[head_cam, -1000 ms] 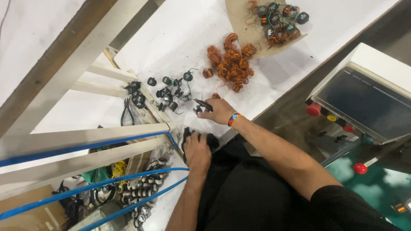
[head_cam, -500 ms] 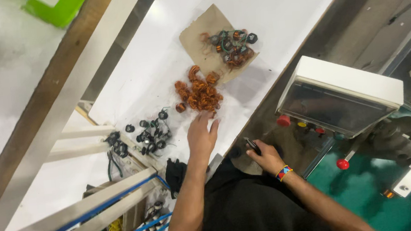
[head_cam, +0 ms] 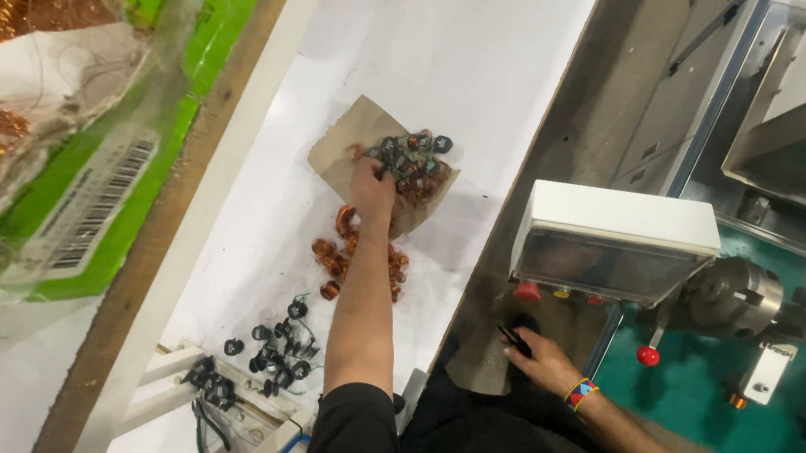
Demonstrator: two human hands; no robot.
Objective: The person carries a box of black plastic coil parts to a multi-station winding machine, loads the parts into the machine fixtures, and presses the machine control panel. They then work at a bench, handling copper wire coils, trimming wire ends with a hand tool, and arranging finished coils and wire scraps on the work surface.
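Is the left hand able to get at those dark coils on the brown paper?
Probably yes: the left hand already rests at the coils on the paper, with nothing between them.

At the centre of the frame our left hand reaches onto a torn piece of brown cardboard on the white bench, its grip closing over a heap of dark wound ring coils. Just below lie loose copper-wound coils, and lower left small black ring cores. Our right hand, lower centre, holds a small dark part beneath a white control box.
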